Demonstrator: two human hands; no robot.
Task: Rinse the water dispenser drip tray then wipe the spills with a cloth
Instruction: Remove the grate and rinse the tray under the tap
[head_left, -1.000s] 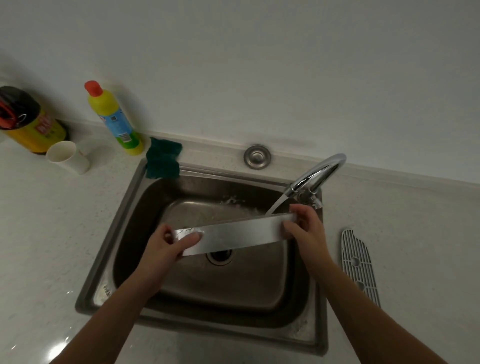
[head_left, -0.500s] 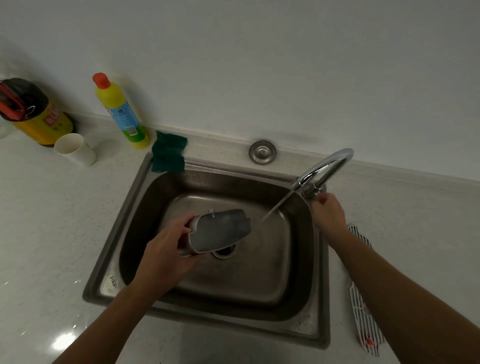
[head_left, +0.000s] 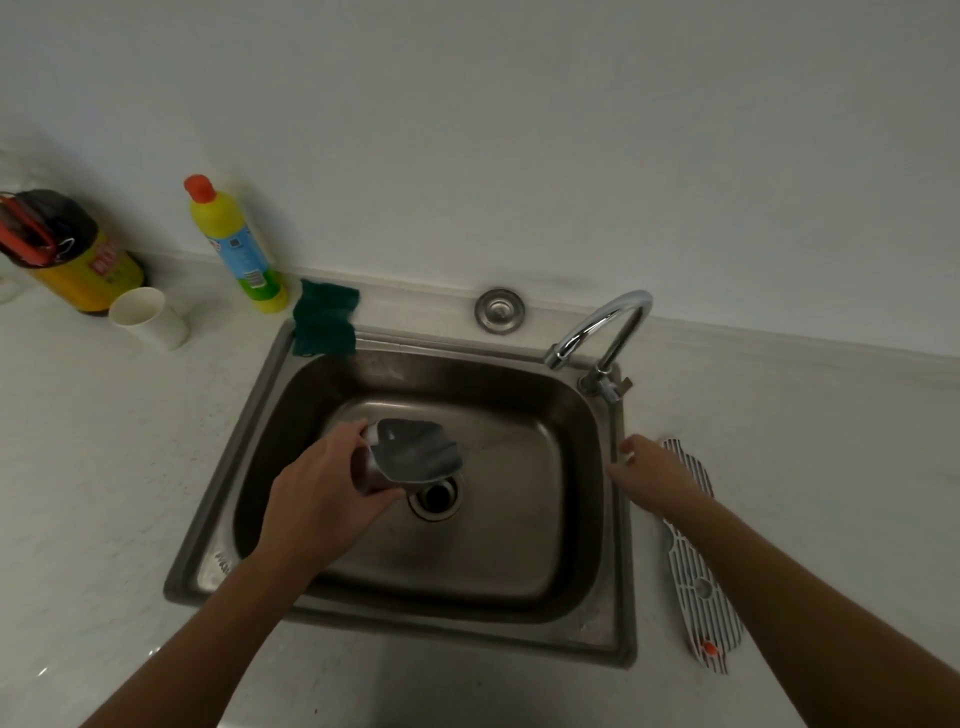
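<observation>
Head view: over the steel sink (head_left: 213, 540), my left hand (head_left: 322, 499) grips the drip tray (head_left: 415, 449) by one end; my right hand (head_left: 654, 475), fingers loose and empty, hovers beside the grille (head_left: 701, 587). I should hold the tray tipped over the drain (head_left: 435, 498) until dripping stops.

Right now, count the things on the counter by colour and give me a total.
Yellow: 2, bottle, jar
White: 2, cup, grille
Green: 1, cloth
Silver: 1, cap
Total: 6
A pale thing at the left edge is too unclear to count.
</observation>
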